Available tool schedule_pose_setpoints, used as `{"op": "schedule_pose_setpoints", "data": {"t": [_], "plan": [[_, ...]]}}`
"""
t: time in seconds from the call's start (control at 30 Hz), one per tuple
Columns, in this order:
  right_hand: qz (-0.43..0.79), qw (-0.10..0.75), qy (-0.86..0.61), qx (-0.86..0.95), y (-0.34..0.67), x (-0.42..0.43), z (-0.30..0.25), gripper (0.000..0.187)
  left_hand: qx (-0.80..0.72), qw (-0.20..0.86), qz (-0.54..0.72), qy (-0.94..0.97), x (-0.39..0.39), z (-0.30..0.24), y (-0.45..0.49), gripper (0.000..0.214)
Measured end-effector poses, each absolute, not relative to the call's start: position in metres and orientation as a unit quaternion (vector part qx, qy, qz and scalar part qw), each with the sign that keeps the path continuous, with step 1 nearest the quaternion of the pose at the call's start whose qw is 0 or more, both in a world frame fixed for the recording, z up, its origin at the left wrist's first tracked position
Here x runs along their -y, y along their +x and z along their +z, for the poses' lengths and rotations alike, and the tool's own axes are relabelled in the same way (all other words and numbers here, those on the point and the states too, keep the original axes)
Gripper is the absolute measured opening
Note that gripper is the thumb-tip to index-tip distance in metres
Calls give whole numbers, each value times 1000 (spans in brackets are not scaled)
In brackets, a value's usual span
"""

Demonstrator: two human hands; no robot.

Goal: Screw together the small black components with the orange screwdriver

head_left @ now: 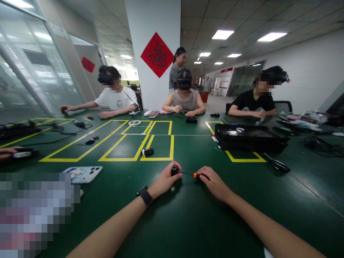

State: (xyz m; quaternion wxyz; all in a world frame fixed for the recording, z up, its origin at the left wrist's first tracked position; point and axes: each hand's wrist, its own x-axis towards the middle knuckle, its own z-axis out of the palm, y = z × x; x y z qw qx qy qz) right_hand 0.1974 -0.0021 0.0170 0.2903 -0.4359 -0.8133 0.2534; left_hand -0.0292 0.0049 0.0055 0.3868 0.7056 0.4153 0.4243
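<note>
"What are the fingers pinching?"

"The left hand [164,180] grips a small black cylinder [174,170]; the right hand [215,182] pinches an orange-and-black-handled screwdriver [196,175], over the green tabletop [172,225]."

"Anything around?"

"A black-and-white cylindrical object [149,152] beyond the left hand, a black rectangular tray [242,144] farther right."

On the far pillar [153,16], a red diamond-shaped sign [157,55] bears a dense black Chinese calligraphic figure, recognisable as writing but not readable with certainty. A smaller red diamond [88,64] at far left and a red-and-white wall board [225,77] at far right carry markings too small or blurred to make out. No brand, label or number is legible.
</note>
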Motion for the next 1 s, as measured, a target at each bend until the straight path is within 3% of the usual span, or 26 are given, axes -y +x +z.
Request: {"op": "schedule_pose_setpoints", "data": {"t": [0.13,1.0], "plan": [[252,301,-451,802,197,3,17,15,-410,394,425,704,-5,5,-29,14],[269,303,-453,794,198,1,19,20,-416,388,430,701,-5,4,-29,14]]}}
